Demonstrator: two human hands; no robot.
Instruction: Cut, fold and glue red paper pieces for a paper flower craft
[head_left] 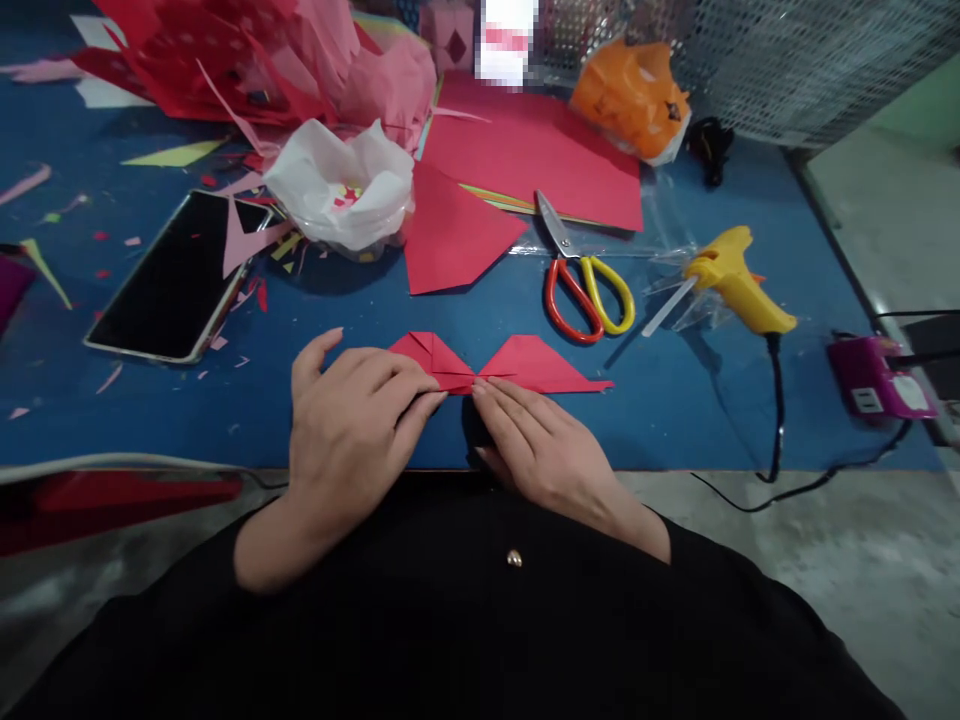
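Observation:
A folded piece of red paper (536, 362) lies on the blue table near its front edge, with pointed flaps on both sides of a narrow middle. My left hand (352, 420) pinches its lower edge left of the middle, thumb and index finger together on the paper. From the right, my right hand (547, 440) presses its fingertips on the paper just by the middle, fingers close together and fairly straight. Part of the paper's left half is hidden under my left hand. Beyond it lie scissors (574, 265) with one red and one yellow handle.
A phone (176, 275) and paper scraps lie left, beside a bowl lined with white paper (345, 190). Red sheets (540, 150) lie behind. A yellow glue gun (739, 280), an orange packet (630, 100) and a corded purple box (881, 378) are right.

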